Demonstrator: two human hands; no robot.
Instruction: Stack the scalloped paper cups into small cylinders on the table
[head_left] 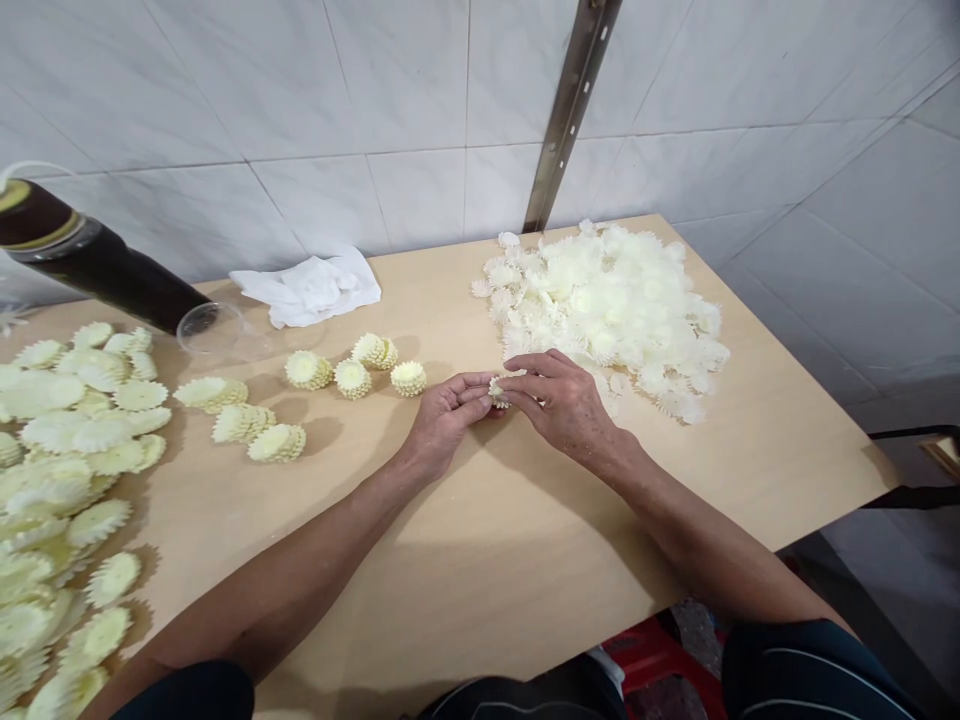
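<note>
Between my two hands is a small stack of pale yellow toothed discs [498,391], held just above the middle of the table. My left hand [448,415] is closed around its left side with the thumb and fingers. On the other side my right hand [564,400] pinches it with thumb and fingertips, so much of the stack is hidden. Close by on the right lies a large heap of loose thin flower-shaped discs [607,295]. Left of my hands stand several short neat stacks, one of them a round stack [409,378] nearest my left hand.
Many thicker stacked discs [71,450] cover the table's left end. Behind them a dark cylinder [112,270] leans near a clear plastic piece [217,332]. Crumpled white tissue [311,287] lies at the back edge. A metal upright [574,115] meets the tiled wall.
</note>
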